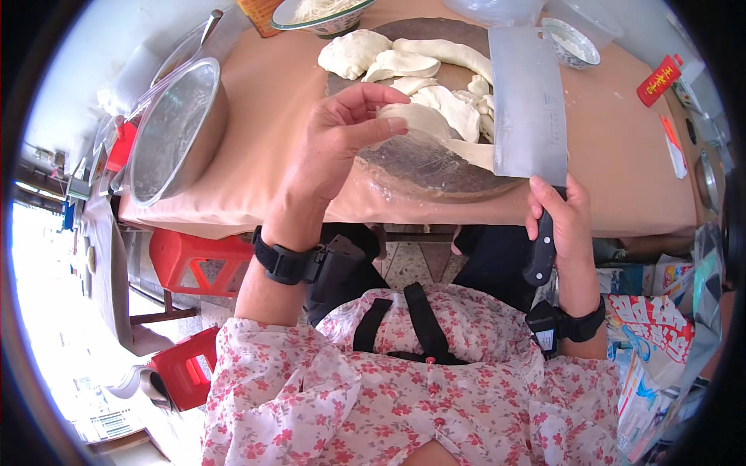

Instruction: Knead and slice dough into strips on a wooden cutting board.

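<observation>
My right hand grips the black handle of a broad cleaver. Its wide steel blade points away from me, over the right side of a round, dark wooden chopping board. My left hand is curled, thumb and fingers at the left edge of a thin flat piece of dough. That piece trails right in a strip to the blade's lower edge. Behind it on the board lie several cut dough pieces, a rounded dough lump and a long dough roll. The blade hides the board's right part.
A large metal basin stands at the table's left. On the far side are a bowl of pale strands and a small patterned bowl. A red packet lies right. Red stools stand below the left edge.
</observation>
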A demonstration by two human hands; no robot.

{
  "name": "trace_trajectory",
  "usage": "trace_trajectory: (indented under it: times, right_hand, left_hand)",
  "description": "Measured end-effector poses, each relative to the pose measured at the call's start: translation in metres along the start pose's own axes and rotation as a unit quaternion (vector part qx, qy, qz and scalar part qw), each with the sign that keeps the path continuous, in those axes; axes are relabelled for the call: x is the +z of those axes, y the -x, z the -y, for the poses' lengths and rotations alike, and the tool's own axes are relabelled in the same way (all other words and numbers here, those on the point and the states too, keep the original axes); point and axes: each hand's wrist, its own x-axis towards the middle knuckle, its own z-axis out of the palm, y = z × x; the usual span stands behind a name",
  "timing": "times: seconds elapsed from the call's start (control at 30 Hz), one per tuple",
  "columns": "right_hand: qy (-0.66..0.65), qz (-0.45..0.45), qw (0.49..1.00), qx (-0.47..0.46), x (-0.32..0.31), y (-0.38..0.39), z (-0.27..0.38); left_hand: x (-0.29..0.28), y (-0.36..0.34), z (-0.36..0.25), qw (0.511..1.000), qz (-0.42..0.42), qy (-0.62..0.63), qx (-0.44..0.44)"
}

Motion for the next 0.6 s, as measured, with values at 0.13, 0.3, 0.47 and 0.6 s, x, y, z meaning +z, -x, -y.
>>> trace_trajectory:
  times: [0.13, 0.3, 0.47, 0.6]
  right_hand:
    - [-0.006, 0.014, 1.000, 0.021, -0.001, 0.002, -0.004]
    - [0.012, 0.028, 0.997, 0.070, 0.005, 0.005, -0.011]
    - [0.023, 0.025, 0.997, 0.068, 0.004, 0.003, -0.010]
    - [0.025, 0.031, 0.997, 0.069, 0.005, 0.000, -0.010]
  left_hand:
    - [0.004, -0.003, 0.014, 0.999, 0.017, -0.033, -0.022]
    - [0.000, -0.003, 0.015, 0.997, -0.008, -0.072, -0.039]
    - [-0.049, 0.002, 0.013, 0.998, -0.045, -0.030, -0.024]
    - [-0.077, 0.009, -0.003, 0.997, -0.074, 0.024, -0.013]
